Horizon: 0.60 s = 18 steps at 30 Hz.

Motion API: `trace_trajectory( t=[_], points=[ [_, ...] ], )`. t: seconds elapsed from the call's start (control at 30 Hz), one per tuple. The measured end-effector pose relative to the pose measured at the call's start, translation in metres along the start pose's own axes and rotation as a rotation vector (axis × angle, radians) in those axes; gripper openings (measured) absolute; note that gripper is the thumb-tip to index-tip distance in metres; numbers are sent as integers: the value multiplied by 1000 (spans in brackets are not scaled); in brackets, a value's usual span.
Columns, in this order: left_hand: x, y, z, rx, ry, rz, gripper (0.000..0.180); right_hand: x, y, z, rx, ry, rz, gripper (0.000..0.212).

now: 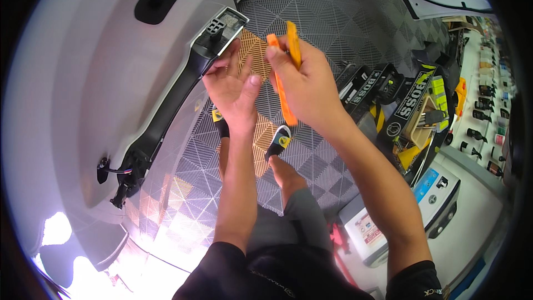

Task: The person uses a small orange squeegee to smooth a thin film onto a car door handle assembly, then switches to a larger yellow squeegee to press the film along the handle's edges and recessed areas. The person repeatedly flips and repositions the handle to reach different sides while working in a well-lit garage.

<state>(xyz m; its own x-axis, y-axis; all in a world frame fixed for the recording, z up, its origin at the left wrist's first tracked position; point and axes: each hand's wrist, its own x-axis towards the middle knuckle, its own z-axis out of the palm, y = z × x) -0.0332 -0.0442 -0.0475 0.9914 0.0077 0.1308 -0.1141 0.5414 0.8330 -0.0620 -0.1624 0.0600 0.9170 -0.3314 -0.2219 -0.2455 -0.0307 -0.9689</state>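
Observation:
My left hand (233,86) touches the end of a long black door handle part (166,114) that hangs off a silver car body panel (72,83); its fingers rest by the part's square grey end piece (225,25). My right hand (302,80) is closed around two orange plastic pry tools (284,97), one pointing up and one angled down past my palm. Both hands are close together, almost touching. A short wire with a black connector (108,169) dangles at the handle part's lower end.
The floor is grey grid tiles (327,16) with some orange ones. My feet in black and yellow shoes (277,141) stand below. An open black and yellow tool case (413,116) and a white box-shaped machine (405,211) sit to the right. Shelves with bottles (491,105) line the far right.

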Motion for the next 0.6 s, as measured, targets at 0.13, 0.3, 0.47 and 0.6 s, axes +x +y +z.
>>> trace_trajectory(
  t=[0.13,0.3,0.47,0.6],
  points=[
    [9,9,-18,339,81,19,23,35,34,3,329,37,-6,23],
    [7,24,-28,491,42,3,28,64,33,20,689,-102,-59,24],
    [-4,26,-3,-125,94,5,66,29,19,2,552,-119,-39,29],
    [-16,40,14,-136,-10,-105,79,-11,-2,-39,498,-71,111,28]
  ],
)
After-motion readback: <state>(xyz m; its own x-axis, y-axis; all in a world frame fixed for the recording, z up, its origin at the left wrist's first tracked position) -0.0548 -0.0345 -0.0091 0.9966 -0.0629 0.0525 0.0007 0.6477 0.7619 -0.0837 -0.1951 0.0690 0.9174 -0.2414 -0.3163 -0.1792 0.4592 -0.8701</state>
